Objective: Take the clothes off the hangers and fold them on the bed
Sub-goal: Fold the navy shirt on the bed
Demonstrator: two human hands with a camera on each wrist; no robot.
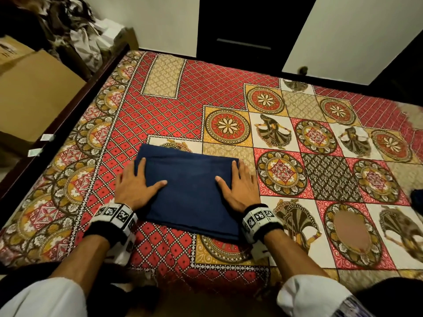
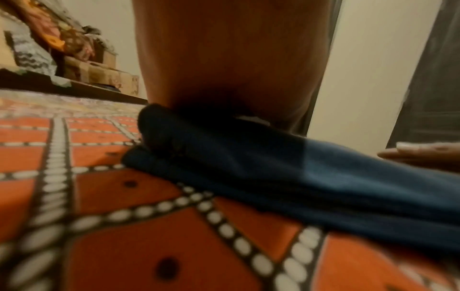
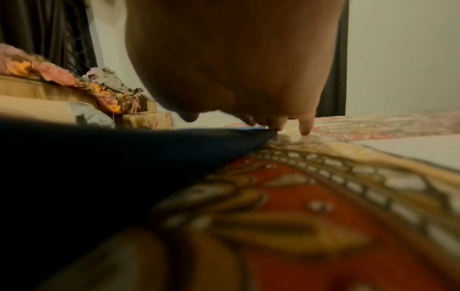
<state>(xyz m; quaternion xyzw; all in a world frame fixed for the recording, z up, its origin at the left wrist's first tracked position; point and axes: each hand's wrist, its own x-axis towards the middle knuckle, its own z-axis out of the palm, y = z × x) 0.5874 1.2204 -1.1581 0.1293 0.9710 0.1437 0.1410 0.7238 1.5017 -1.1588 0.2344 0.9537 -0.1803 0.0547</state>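
A folded navy blue garment (image 1: 190, 193) lies as a flat rectangle on the patterned bedspread (image 1: 160, 106), near the bed's front edge. My left hand (image 1: 135, 186) lies flat on its left edge, fingers straight and thumb spread onto the cloth. Flat on the right edge rests my right hand (image 1: 238, 186), its outer fingers reaching over onto the bedspread. In the left wrist view the stacked blue garment (image 2: 286, 173) shows under my left hand (image 2: 231, 69). The right wrist view shows my right hand (image 3: 236, 69) over the blue garment (image 3: 112, 157). No hangers are in view.
Cardboard boxes (image 1: 34, 94) and a heap of loose clothes (image 1: 75, 35) stand beyond the bed's dark left frame. A dark doorway (image 1: 242, 30) and an open white door (image 1: 348, 37) lie past the far edge. Something dark blue (image 1: 417, 197) peeks in at the right border.
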